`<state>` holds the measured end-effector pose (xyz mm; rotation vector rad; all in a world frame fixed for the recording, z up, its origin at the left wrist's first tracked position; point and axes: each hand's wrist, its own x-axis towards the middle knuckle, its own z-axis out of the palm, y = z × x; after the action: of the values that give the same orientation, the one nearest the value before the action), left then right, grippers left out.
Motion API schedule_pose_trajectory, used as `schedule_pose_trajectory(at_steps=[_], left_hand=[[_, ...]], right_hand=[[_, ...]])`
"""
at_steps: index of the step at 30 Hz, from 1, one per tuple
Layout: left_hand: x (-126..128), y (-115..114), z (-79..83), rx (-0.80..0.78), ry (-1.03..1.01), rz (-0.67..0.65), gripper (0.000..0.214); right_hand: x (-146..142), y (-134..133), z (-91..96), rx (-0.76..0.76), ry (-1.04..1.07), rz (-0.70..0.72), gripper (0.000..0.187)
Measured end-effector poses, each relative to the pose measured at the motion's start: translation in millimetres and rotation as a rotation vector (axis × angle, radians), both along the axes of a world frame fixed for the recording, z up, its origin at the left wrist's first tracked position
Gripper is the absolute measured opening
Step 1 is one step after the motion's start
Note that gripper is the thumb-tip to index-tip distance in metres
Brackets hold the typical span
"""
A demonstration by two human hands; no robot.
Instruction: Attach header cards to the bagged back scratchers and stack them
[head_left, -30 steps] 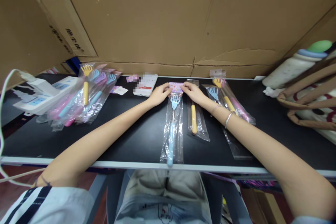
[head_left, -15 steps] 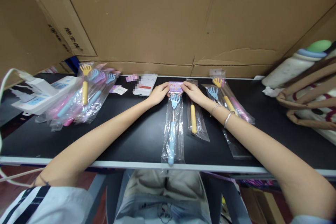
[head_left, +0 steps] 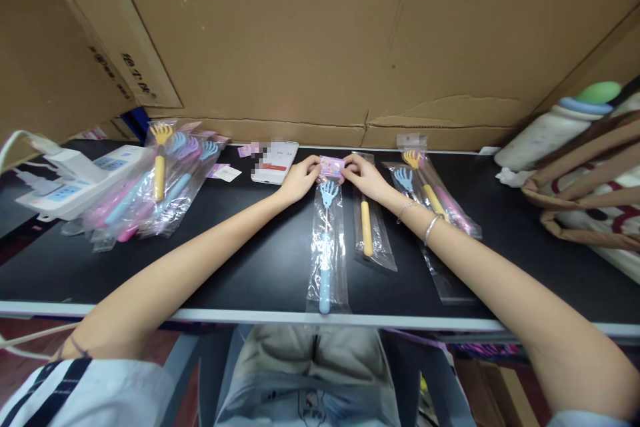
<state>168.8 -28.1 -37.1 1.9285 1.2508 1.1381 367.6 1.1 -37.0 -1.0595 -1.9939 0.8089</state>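
Note:
A blue back scratcher in a clear plastic bag (head_left: 327, 247) lies lengthwise on the black table (head_left: 260, 260), its handle end at the near edge. At its far end sits a pink header card (head_left: 331, 166). My left hand (head_left: 300, 178) pinches the card's left side and my right hand (head_left: 364, 175) pinches its right side, both pressing it onto the bag top. Right beside it lies a bag with a yellow-handled scratcher (head_left: 368, 227), touching my right wrist.
A heap of bagged scratchers (head_left: 155, 177) lies far left, by a white power strip (head_left: 75, 180). A phone (head_left: 274, 161) and loose cards (head_left: 227, 172) sit behind. More bagged scratchers (head_left: 430, 193) lie right. A bottle (head_left: 545, 130) and a bag (head_left: 590, 193) stand far right. Cardboard walls (head_left: 320, 40) close the back.
Both hands stay on the header card and have closed in slightly, so the card looks narrower and folded. The view has shifted a little.

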Motion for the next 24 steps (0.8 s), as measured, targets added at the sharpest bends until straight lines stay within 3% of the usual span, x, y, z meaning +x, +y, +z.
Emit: schedule_pose_trajectory(at_steps=[6, 9, 12, 17, 24], left_hand=[[1, -3, -0.2, 0.127, 0.116, 0.068, 0.008], [1, -4, -1.7, 0.141, 0.124, 0.082, 0.022], [1, -7, -0.5, 0.098, 0.194, 0.126, 0.038], [-1, -11, 3.2, 0.051, 0.366, 0.175, 0.032], [2, -12, 0.6, 0.162, 0.582, 0.219, 0.032]], right_hand=[[1, -6, 4.5, 0.149, -0.097, -0.042, 0.019], [2, -8, 5.3, 0.227, -0.154, -0.064, 0.022], [3, -7, 4.9, 0.233, -0.205, -0.066, 0.029], [5, -5, 4.9, 0.257, -0.359, -0.119, 0.025], [8, 4, -1.8, 0.315, -0.475, -0.130, 0.025]])
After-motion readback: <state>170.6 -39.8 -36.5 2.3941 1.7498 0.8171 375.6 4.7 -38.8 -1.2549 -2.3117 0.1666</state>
